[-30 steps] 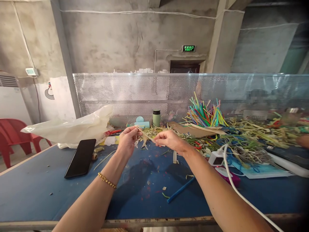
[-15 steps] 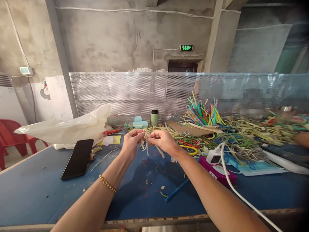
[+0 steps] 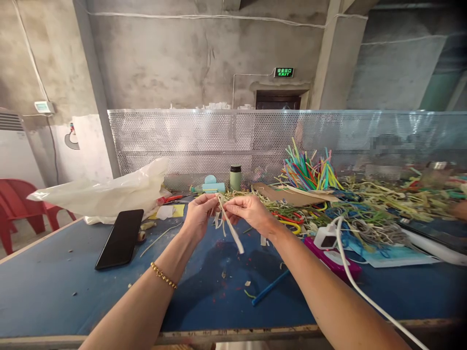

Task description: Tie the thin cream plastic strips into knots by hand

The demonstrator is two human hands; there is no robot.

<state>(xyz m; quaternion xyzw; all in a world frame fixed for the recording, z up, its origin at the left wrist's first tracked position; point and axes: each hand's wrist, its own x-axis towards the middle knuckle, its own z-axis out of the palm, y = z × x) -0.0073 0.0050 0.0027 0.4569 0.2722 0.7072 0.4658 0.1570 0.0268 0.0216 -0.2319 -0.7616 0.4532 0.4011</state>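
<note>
Right around your hands, the blue table (image 3: 54, 282) carries a black phone (image 3: 119, 238) on the left near a pale plastic bag (image 3: 109, 194). A tangle of coloured strips (image 3: 310, 172) lies on the right, a white cable (image 3: 350, 272) runs beside your right forearm, and a blue stick (image 3: 270, 288) lies below. Your left hand (image 3: 197, 214) and right hand (image 3: 250, 211) both pinch a pale strip (image 3: 231, 233) above the table, its long axis slanting from your fingertips down to the right, free end lowest.

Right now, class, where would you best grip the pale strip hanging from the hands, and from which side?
Probably its free lower half, from below: the pale strip slants down from where the left hand and right hand pinch its top, and hangs clear of the blue table.
</note>
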